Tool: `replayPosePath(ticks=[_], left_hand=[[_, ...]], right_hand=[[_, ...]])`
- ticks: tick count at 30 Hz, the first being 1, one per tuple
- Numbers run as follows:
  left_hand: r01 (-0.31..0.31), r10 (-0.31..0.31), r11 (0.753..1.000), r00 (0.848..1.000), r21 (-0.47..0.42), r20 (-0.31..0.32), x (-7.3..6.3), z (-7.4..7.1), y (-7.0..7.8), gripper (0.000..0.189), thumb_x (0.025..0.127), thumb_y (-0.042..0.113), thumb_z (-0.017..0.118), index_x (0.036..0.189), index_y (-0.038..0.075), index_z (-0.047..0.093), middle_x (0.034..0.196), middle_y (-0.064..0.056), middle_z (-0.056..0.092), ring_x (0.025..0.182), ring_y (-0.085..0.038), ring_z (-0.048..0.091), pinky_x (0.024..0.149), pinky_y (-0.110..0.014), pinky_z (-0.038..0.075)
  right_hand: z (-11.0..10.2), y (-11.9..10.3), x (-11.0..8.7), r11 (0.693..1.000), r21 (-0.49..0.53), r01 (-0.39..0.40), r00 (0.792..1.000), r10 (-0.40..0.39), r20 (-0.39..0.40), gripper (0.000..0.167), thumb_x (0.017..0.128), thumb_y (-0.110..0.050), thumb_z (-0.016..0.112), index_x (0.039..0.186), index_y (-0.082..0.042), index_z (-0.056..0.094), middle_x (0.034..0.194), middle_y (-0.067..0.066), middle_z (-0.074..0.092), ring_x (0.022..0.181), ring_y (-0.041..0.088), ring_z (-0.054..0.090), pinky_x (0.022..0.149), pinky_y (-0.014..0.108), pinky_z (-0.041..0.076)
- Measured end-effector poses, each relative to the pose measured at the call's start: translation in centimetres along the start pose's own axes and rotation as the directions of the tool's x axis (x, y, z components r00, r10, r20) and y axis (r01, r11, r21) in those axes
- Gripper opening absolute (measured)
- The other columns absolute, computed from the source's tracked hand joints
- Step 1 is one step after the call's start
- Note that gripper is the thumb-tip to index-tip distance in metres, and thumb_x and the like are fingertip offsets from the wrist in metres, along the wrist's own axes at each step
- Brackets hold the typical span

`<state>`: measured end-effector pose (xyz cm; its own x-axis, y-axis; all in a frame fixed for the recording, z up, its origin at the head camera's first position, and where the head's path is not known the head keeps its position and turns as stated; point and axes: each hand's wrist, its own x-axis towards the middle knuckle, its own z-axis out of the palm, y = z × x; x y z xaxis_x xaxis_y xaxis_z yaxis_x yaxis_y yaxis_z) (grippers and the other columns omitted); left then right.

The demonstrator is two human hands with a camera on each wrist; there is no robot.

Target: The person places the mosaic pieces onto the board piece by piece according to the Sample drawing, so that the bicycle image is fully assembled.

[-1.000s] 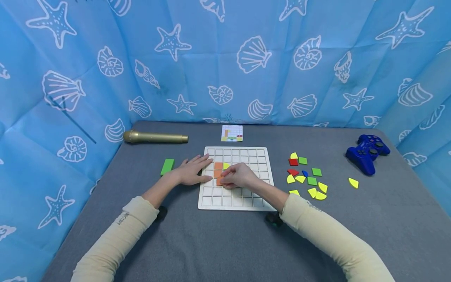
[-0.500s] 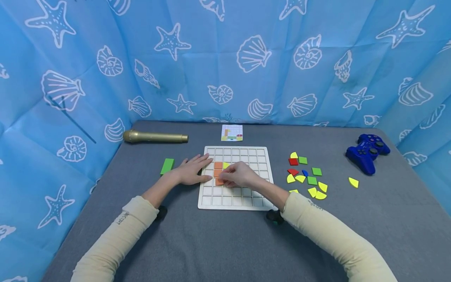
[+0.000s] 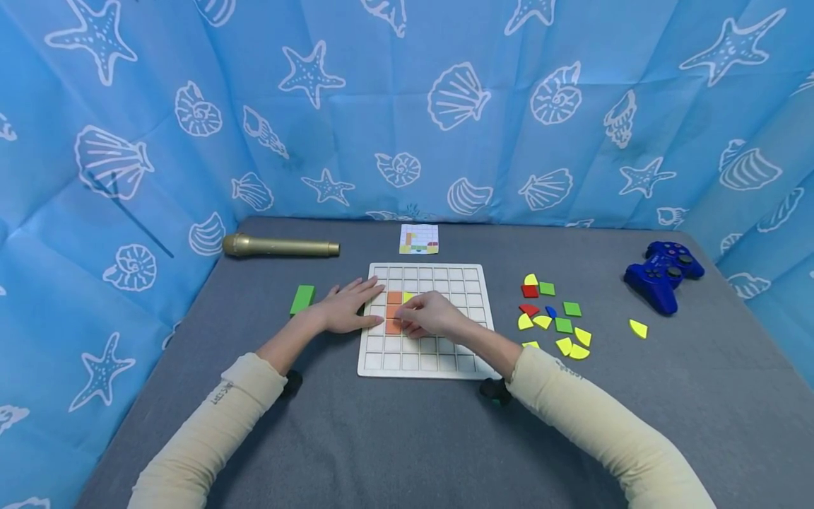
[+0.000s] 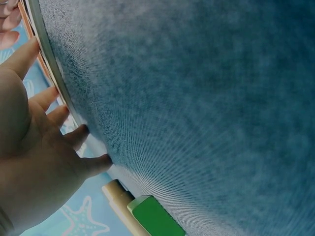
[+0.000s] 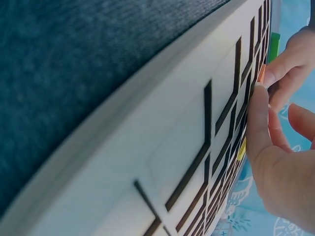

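A white gridded board (image 3: 374, 362) lies on the table. In its left part, orange square tiles form a column, the lowest one (image 3: 392, 326) at the right fingertips. A yellow tile (image 3: 408, 297) sits beside the top of the column, partly hidden. My left hand (image 3: 348, 308) rests on the board's left edge, fingers spread, as the left wrist view also shows. My right hand (image 3: 434, 315) is over the board; in the right wrist view its thumb (image 5: 258, 110) touches the edge of an orange tile (image 5: 262, 73), while a raised fingertip stands apart from it.
A green block (image 3: 302, 300) and a gold microphone (image 3: 281, 247) lie left. Behind the board is a small pattern card (image 3: 418, 240). Loose pieces, such as a red square (image 3: 529, 291) and a green square (image 3: 571, 309), lie right, with a blue game controller (image 3: 664, 277) beyond.
The lowest orange tile has shifted slightly and now lines up with the column. My right fingers have moved slightly up off it. My left hand has stayed in place.
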<state>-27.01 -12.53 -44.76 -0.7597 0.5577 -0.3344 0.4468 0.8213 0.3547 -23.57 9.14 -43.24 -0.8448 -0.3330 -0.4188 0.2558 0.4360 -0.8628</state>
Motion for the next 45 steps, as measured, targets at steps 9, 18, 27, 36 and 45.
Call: replayPosePath(ticks=[9, 18, 27, 36, 45], left_hand=[[-0.003, 0.003, 1.0, 1.0, 0.0, 0.005, -0.1, -0.1, 0.1, 0.073, 0.098, 0.049, 0.047, 0.154, 0.015, 0.017, 0.159, -0.007, 0.007, 0.143, -0.033, 0.004, 0.107, -0.063, 0.005], [-0.013, 0.013, 1.0, 1.0, 0.003, 0.007, -0.3, 0.0, 0.2, 0.073, 0.097, 0.048, 0.048, 0.154, 0.014, 0.018, 0.159, -0.008, 0.007, 0.143, -0.033, 0.005, 0.107, -0.064, 0.005], [-0.02, 0.02, 1.0, 1.0, -0.002, -0.008, -0.1, 0.6, -0.2, 0.073, 0.097, 0.05, 0.048, 0.154, 0.015, 0.019, 0.159, -0.008, 0.008, 0.143, -0.034, 0.005, 0.107, -0.064, 0.005], [-0.04, 0.04, 0.999, 0.999, -0.021, -0.002, -0.3, 0.4, -0.2, 0.074, 0.097, 0.048, 0.048, 0.154, 0.013, 0.018, 0.159, -0.009, 0.007, 0.143, -0.034, 0.004, 0.107, -0.065, 0.004], [-0.028, 0.028, 1.0, 1.0, -0.014, -0.002, -0.2, -0.2, 0.0, 0.074, 0.097, 0.049, 0.048, 0.154, 0.014, 0.018, 0.159, -0.008, 0.008, 0.143, -0.033, 0.004, 0.107, -0.063, 0.004]], right_hand=[[-0.6, 0.4, 0.1, 0.996, 0.088, 0.018, 0.997, -0.024, 0.07, 0.027, 0.097, -0.02, 0.058, 0.11, 0.002, 0.067, 0.095, 0.013, 0.067, 0.084, 0.021, 0.066, 0.074, 0.032, 0.055], [-1.4, 1.0, -0.5, 0.994, 0.105, 0.0, 0.997, -0.008, 0.073, 0.028, 0.097, -0.021, 0.058, 0.113, 0.002, 0.064, 0.098, 0.014, 0.066, 0.086, 0.021, 0.065, 0.077, 0.033, 0.054], [-3.5, 2.5, -1.3, 0.985, 0.173, -0.018, 0.986, -0.012, 0.169, 0.035, 0.099, -0.023, 0.056, 0.125, 0.001, 0.058, 0.105, 0.017, 0.064, 0.09, 0.024, 0.063, 0.085, 0.035, 0.052], [-7.0, 4.1, -2.6, 0.952, 0.307, -0.017, 0.973, -0.055, 0.222, 0.043, 0.102, -0.019, 0.048, 0.132, 0.011, 0.047, 0.114, 0.022, 0.06, 0.092, 0.021, 0.062, 0.09, 0.036, 0.049], [-11.5, 6.0, -5.1, 0.965, 0.261, 0.011, 0.99, -0.048, 0.136, 0.054, 0.102, -0.028, 0.049, 0.135, 0.014, 0.042, 0.118, 0.024, 0.059, 0.1, 0.023, 0.062, 0.093, 0.036, 0.047]])
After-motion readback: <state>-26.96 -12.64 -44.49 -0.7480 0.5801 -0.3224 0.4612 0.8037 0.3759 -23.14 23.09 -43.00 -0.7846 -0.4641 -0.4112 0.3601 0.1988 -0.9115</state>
